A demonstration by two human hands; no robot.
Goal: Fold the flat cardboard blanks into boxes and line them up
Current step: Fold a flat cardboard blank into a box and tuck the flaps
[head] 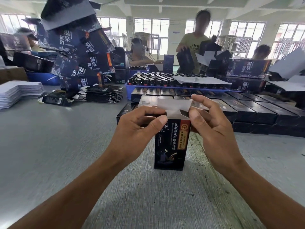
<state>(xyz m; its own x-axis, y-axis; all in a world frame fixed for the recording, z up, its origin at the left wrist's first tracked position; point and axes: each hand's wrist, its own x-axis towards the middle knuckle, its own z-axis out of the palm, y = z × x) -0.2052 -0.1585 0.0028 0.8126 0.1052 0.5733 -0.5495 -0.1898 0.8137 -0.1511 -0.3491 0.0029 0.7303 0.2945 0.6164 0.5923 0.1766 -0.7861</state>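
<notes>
Indoors, both hands' fingers (158, 120) pinch 1 box (171, 142) over grey table (49, 146) (windowed workshop).

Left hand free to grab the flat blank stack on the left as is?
Probably not yet: the left hand grips the box top. The path over the table to the flat blank stack looks unobstructed.

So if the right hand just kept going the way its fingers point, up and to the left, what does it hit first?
Most likely the white top flap of the box, which the right hand already pinches at its right edge. Past that flap lies the left hand, though depth between them is hard to judge.
</notes>
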